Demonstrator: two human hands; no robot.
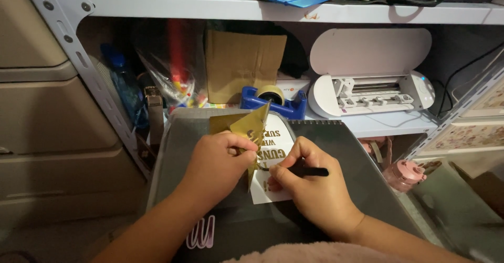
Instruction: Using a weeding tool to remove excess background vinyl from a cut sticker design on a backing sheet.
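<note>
My left hand (218, 160) pinches a strip of gold vinyl (251, 124) and lifts it up off a white backing sheet (273, 152) with gold lettering. My right hand (307, 187) rests on that sheet and grips a thin black weeding tool (311, 172), its tip pointing left toward the peeled edge. The sheet lies on a dark spiral-bound pad (346, 152) across my lap.
A white cutting machine (370, 76) with its lid up sits on the metal shelf (252, 8). A blue tape dispenser (273, 102), brown cardboard (244, 63) and plastic bags stand behind the pad. Beige drawers (47, 110) are at left, a pink bottle (407, 173) at right.
</note>
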